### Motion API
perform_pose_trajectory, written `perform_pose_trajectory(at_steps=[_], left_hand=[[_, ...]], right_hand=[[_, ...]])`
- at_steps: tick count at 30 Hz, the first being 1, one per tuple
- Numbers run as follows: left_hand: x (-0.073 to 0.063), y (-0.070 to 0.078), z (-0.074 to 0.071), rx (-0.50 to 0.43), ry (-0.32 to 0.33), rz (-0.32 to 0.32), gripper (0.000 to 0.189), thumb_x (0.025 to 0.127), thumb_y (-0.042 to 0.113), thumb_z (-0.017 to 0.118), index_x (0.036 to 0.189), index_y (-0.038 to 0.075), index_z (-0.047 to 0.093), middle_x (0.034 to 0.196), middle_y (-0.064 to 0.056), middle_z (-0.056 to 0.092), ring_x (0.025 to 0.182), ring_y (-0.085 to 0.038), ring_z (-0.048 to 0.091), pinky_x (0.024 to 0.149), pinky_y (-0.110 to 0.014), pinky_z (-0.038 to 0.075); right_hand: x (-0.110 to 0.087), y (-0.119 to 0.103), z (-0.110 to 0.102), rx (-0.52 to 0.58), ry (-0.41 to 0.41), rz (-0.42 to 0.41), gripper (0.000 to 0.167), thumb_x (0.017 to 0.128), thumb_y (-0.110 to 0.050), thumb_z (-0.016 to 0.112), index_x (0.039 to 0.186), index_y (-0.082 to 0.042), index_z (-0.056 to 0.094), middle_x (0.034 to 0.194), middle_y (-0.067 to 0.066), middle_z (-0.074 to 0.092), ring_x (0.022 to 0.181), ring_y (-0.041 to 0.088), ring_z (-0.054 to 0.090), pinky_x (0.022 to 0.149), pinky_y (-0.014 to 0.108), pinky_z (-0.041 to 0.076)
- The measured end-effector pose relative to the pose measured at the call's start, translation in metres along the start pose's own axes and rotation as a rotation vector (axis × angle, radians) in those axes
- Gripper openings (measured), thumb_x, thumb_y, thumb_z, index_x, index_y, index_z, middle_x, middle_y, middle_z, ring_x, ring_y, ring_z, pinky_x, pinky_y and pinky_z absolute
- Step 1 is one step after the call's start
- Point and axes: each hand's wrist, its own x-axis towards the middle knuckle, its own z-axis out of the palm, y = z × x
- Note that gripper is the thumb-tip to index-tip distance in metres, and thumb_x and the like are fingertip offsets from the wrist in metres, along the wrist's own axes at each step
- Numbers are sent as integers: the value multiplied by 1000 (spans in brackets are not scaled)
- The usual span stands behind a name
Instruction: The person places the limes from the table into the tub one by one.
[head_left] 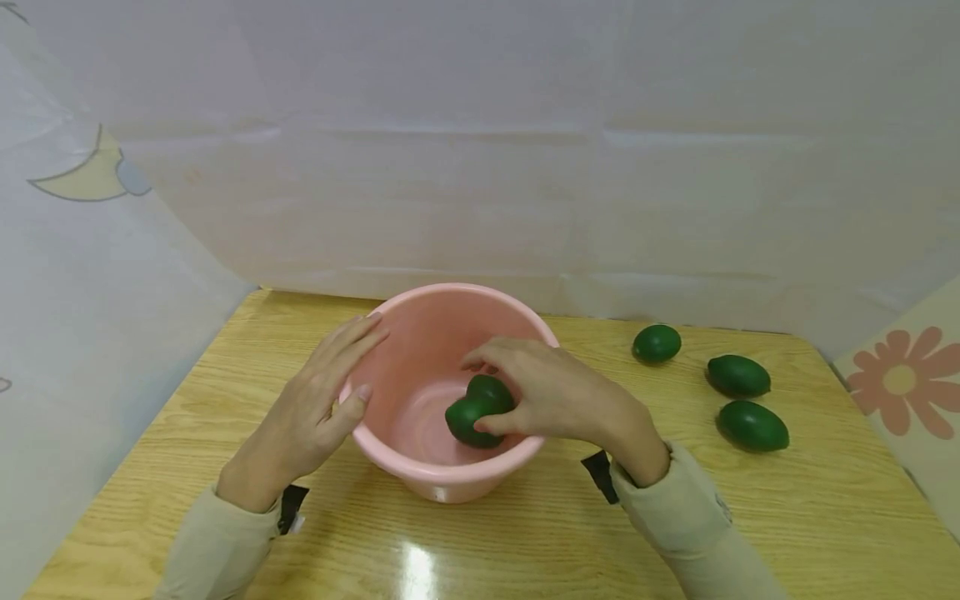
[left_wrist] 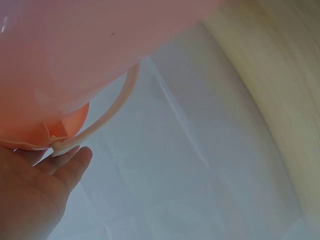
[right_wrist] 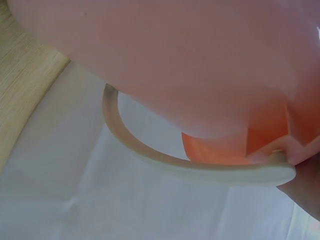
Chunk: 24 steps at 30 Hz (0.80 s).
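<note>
A pink bucket [head_left: 450, 475] stands upright on the table. My left hand [head_left: 315, 400] rests on its left rim, fingers straight; in the left wrist view the left hand [left_wrist: 45, 185] lies by the rim and the handle joint. Over the right rim, my right hand [head_left: 558, 392] reaches inside, with bent fingers and the thumb around a green lime [head_left: 468, 421]. Another lime [head_left: 491, 387] lies against it, partly hidden. The right wrist view mostly shows the bucket wall [right_wrist: 175, 65] and its pale handle [right_wrist: 150, 155]; most of the right hand is hidden there.
Three more limes lie right of the bucket on the wooden table [head_left: 600, 533]: one at the back [head_left: 657, 343], one farther right [head_left: 738, 376] and one nearer [head_left: 753, 426]. A pale sheet [head_left: 450, 167] hangs behind the table's back edge.
</note>
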Motion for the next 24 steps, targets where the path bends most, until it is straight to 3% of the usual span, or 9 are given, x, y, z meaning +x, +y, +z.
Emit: perform_pose_trajectory(at_steps=[10,24], left_hand=[[-1,0,0,-5,0,-1,59,92,12,51,151,11,43,159,-5,38,148,-28,32,119,-49,30],[-1,0,0,-9,8,11,61,90,10,51,151,11,43,160,-5,37,147,-29,33,122,-36,26]], right_hand=[[-2,0,1,37,18,13,51,85,-28,74,131,-13,60,129,-4,64,123,15,58,107,37,46],[-6,3,3,86,49,24,52,87,-32,74,134,-17,58,132,-5,62,126,15,56,107,38,46]])
